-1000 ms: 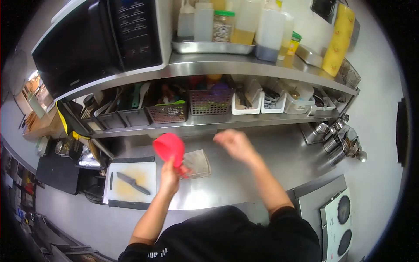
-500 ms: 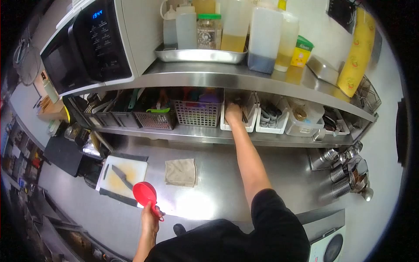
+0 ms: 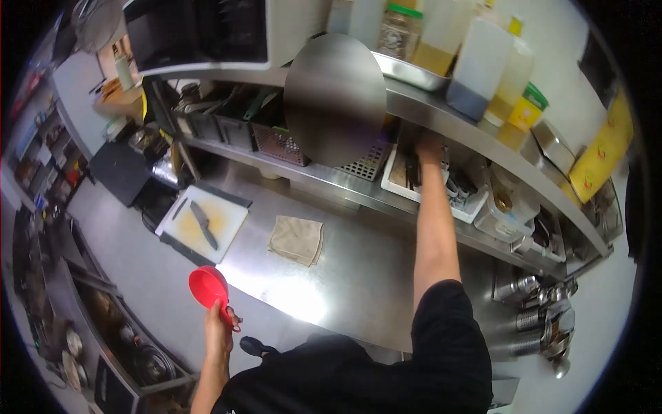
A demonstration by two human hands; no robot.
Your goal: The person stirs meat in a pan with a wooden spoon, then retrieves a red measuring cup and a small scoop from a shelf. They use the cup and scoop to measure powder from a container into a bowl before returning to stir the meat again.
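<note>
My left hand [image 3: 219,330] is closed around the handle of a red measuring cup [image 3: 207,287], held over the counter's front edge with its bowl facing up. At the shelf under the upper ledge, my right hand [image 3: 429,143] reaches into a white bin [image 3: 398,181]. Dark, slim utensils lie in that bin beside the hand; its fingers are hidden. Just right of it stands another white bin [image 3: 471,210] with grey-handled items.
On the steel counter lie a cutting board [image 3: 231,222] with a knife [image 3: 204,224] and a folded beige cloth [image 3: 296,239]. A microwave [image 3: 207,34] and bottles [image 3: 477,69] stand above. Metal containers of utensils [image 3: 534,324] are at right. A blurred oval covers part of the shelf.
The view has tilted and shifted, so the shelf now slants down to the right. My right hand stays in the white bin, slightly deeper. The red measuring cup remains in my left hand.
</note>
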